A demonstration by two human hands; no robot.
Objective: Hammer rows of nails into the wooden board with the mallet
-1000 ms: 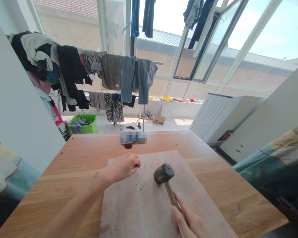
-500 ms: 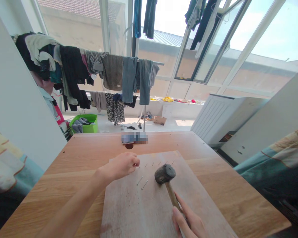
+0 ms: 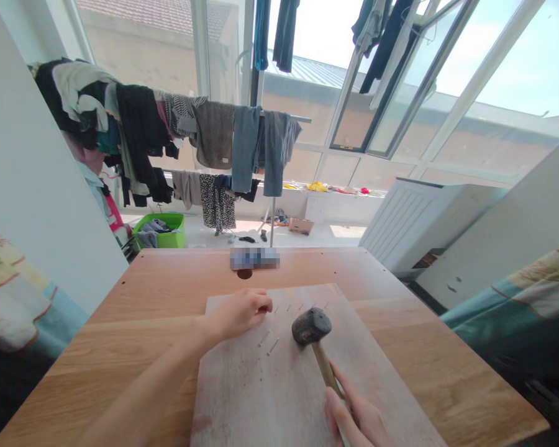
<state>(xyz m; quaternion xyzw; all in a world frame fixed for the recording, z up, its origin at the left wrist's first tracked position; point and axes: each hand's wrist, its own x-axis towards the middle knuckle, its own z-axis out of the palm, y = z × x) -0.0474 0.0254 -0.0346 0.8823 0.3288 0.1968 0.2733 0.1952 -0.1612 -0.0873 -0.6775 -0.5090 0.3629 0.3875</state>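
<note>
My right hand grips the wooden handle of a mallet. Its dark, round-ended head rests on or just above a pale wooden board; I cannot tell which. My left hand is closed in a pinch low over the board's upper left part, its fingertips curled down and hiding whatever is between them. Just right of those fingers, several small nails stand in a row. Two longer nails, one nearer the left and another beside it, lie between my hands. Small dark holes dot the board below them.
The board lies on a wood-grain table with a round hole near its far edge. A blurred bluish object sits beside that hole. Beyond are a green basket, a laundry rack with clothes and a white ribbed cabinet.
My left hand has shifted slightly right across the board, closer to the row of nails. The mallet and my right hand keep the same place on the board. The whole view has drifted a little.
</note>
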